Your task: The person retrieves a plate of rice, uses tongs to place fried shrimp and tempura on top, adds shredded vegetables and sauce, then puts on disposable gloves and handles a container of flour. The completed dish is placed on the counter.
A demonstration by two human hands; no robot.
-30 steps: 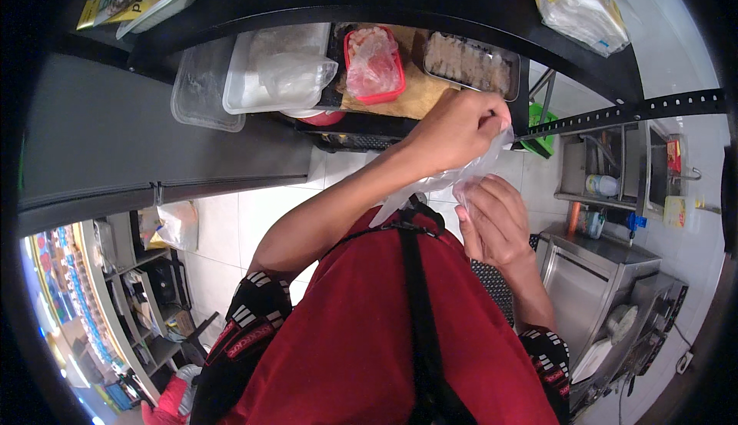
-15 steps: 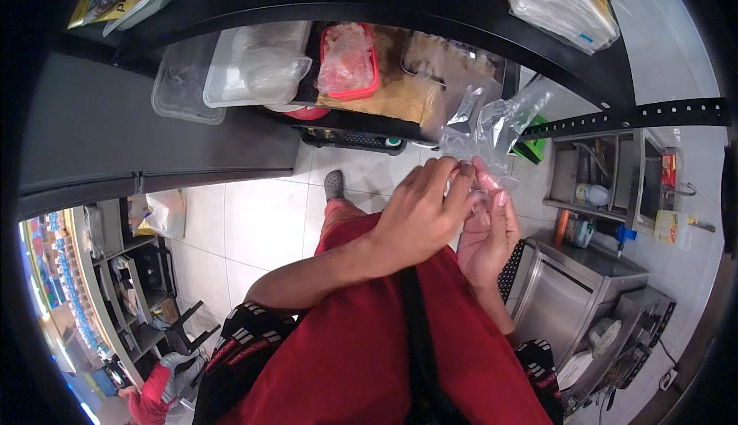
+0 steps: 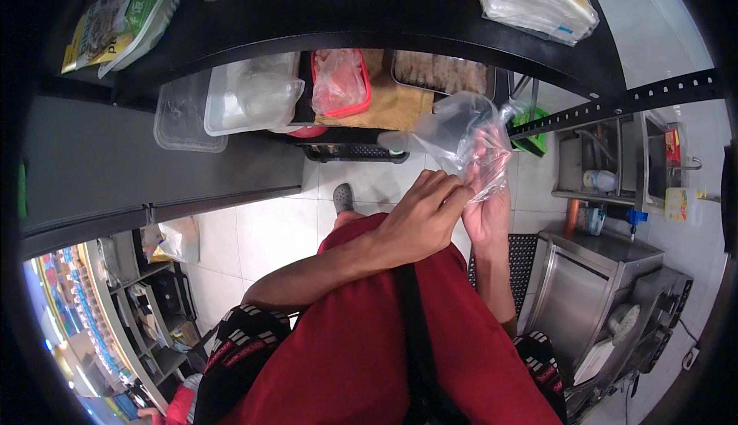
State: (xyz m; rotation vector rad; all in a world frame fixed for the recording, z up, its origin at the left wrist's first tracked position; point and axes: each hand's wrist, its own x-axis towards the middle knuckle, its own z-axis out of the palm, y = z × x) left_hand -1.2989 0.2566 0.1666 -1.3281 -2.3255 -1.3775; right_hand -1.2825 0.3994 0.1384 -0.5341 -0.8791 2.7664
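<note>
A thin clear plastic glove [image 3: 453, 129] hangs loosely around my right hand [image 3: 486, 186]. Through the film I see the fingers of that hand stretched upward, with the palm turned toward me. My left hand [image 3: 430, 213] is closed, its fingers pinching the glove's edge beside the right palm. Its fingertips are partly hidden. Beyond the hands, on the lower shelf, stand a red tray [image 3: 364, 106] of pinkish food under plastic and a metal tray [image 3: 400, 79] of pale food pieces.
White and clear plastic containers [image 3: 223, 117] stand left on the lower shelf. Above, the black upper shelf [image 3: 346, 10] bears a pack of thin plastic [image 3: 538, 6]. A perforated black post [image 3: 615, 106] is at right, near a steel cabinet [image 3: 573, 283]. Another person's red sleeve [image 3: 181, 406] shows lower left.
My right hand has slid up into the glove and its fingers have straightened. The plastic has spread around it. My left hand stays at the glove's edge, and the view has shifted slightly.
</note>
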